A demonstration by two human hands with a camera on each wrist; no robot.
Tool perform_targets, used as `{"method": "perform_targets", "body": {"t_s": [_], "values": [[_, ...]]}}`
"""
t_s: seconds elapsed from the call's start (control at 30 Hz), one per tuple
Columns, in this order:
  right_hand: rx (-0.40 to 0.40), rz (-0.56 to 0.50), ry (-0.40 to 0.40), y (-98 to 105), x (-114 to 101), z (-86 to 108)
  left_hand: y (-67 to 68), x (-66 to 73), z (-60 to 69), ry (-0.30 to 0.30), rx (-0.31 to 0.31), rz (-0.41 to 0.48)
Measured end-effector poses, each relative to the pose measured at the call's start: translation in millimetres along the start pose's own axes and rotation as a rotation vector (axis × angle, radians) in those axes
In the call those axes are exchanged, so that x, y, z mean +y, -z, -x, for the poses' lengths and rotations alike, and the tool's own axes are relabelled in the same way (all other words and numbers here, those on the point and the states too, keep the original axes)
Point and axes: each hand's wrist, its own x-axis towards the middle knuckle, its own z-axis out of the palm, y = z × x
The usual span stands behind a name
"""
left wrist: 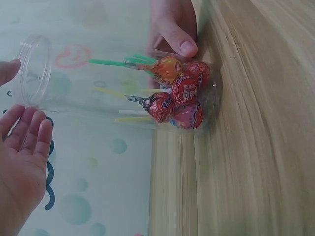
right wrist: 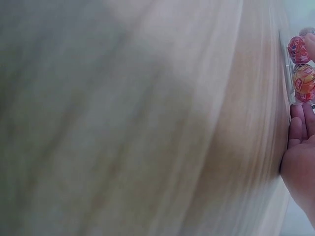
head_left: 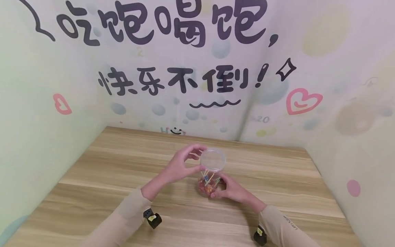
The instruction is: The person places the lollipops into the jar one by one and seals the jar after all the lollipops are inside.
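A clear plastic jar [left wrist: 106, 101] stands upright on the wooden table, with a transparent round lid [head_left: 213, 160] on top. Several wrapped lollipops [left wrist: 184, 91], red and orange among them, lie in its bottom with their yellow, green and white sticks pointing up. My left hand [head_left: 182, 163] is at the lid, thumb on the near side of its rim and fingers curved round the far side. Low down, my right hand [head_left: 232, 189] holds the jar between thumb and fingers. The right wrist view catches just some lollipops [right wrist: 304, 78] and part of that hand at its right edge.
The wood-grain table [head_left: 123, 161] reaches to a printed back wall [head_left: 148, 113] with dark lettering and pink hearts. Walls also flank it left and right. A small black device [head_left: 152, 219] is strapped at each wrist.
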Motion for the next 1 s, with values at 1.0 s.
{"method": "perform_targets", "body": {"t_s": [1.0], "values": [[-0.005,0.022,0.011,0.6,4.1,-1.3,-4.9,-3.6,-0.9,0.053,0.04,0.059]]}}
